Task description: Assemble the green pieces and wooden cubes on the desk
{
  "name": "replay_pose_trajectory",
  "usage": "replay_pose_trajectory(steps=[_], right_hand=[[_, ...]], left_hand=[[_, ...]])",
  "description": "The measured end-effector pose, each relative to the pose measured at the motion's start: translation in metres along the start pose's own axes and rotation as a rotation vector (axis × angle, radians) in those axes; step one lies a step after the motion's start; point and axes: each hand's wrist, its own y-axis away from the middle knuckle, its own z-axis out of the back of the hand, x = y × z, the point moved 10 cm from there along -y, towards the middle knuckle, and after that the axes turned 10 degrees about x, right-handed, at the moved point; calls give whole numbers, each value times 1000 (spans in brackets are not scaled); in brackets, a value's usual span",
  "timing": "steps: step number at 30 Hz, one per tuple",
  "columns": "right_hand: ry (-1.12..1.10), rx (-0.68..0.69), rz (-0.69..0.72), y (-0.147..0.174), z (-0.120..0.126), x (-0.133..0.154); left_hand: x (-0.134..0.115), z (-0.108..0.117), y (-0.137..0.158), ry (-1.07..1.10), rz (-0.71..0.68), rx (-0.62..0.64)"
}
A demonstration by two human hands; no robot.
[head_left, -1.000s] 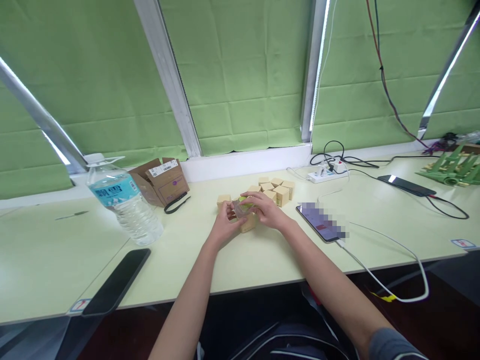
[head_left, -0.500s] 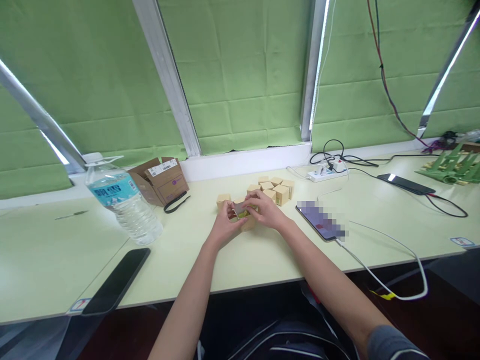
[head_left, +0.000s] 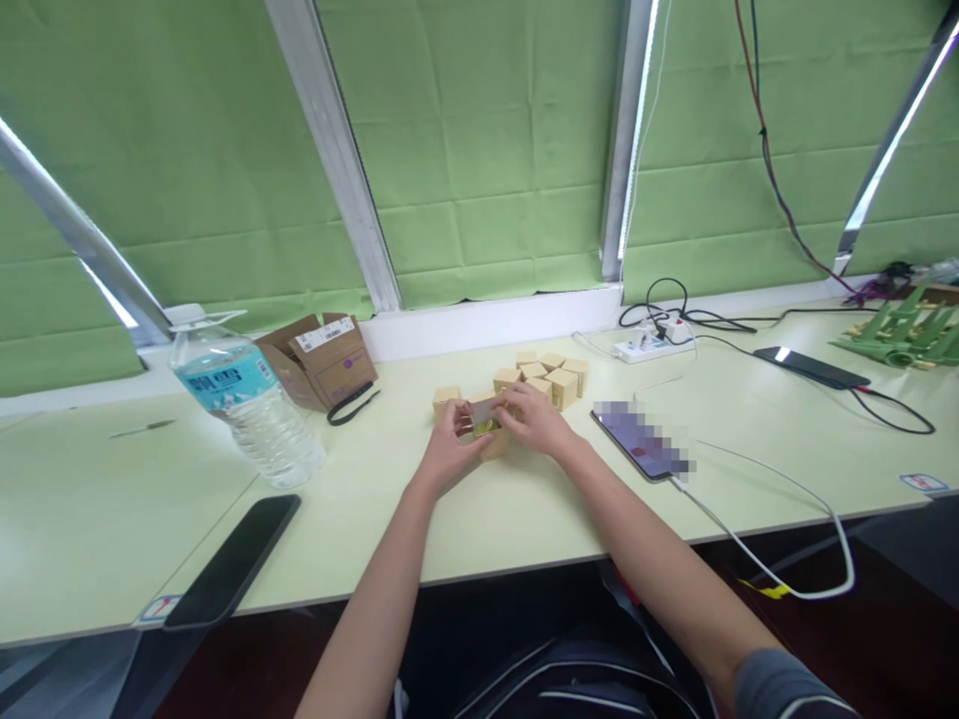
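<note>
Near the middle of the table, a small tan cardboard box (head_left: 494, 446) stands between my two hands, its top flap up and its greyish inner side showing. Something yellow-green (head_left: 485, 427) lies inside; its kind I cannot make out. My left hand (head_left: 454, 446) grips the box from the left, thumb at the front edge. With its fingertips, my right hand (head_left: 530, 417) pinches the raised flap (head_left: 483, 410) from the right. One more small box (head_left: 448, 395) sits just behind my left hand. Several closed small boxes (head_left: 561, 385) cluster behind my right hand.
To the left stand a large water bottle (head_left: 247, 409), an open brown carton (head_left: 322, 364) with a black strap (head_left: 352, 404), and a black phone (head_left: 234, 561). On the right lie a charging phone (head_left: 636, 444), a power strip (head_left: 653, 347), another phone (head_left: 813, 367) and green plastic parts (head_left: 910, 335).
My right fingers have shifted slightly right along the flap, and more of the flap's inner side and the yellow-green content shows. My left hand has stayed in place on the box.
</note>
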Motion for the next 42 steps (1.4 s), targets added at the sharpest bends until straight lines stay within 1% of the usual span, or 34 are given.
replay_pose_trajectory(steps=[5, 10, 14, 20, 22, 26, 27, 29, 31, 34, 38, 42], right_hand=[[29, -1, 33, 0, -3, 5], [-10, -6, 47, 0, -1, 6], [-33, 7, 14, 0, -4, 1], [1, 26, -42, -2, -7, -4], [-2, 34, -59, -3, -7, -6], [-26, -2, -113, -2, -3, -11], [-40, -11, -117, -1, -1, -11], [-66, -8, -100, 0, -1, -9], [-70, 16, -47, 0, -2, -3], [-31, 51, 30, 0, -4, 8], [-13, 72, 60, -1, -5, 13], [-28, 87, 74, -2, -6, 12]], left_hand=[[-5, -1, 1, -22, -13, 4], [-5, 0, 1, -29, -16, -12], [-7, 2, 2, -40, -14, -20], [-17, -2, 1, -68, -90, 38], [-15, -1, 1, -72, -94, 20], [-6, 11, 2, 34, -81, -107], [-5, 13, 2, 53, -78, -122], [-7, 11, 2, 48, -77, -108], [-11, 8, 2, 15, -81, -75], [-16, 6, 3, -21, -93, -60], [-15, 6, 3, -34, -87, -46], [-14, 7, 3, 1, -83, -26]])
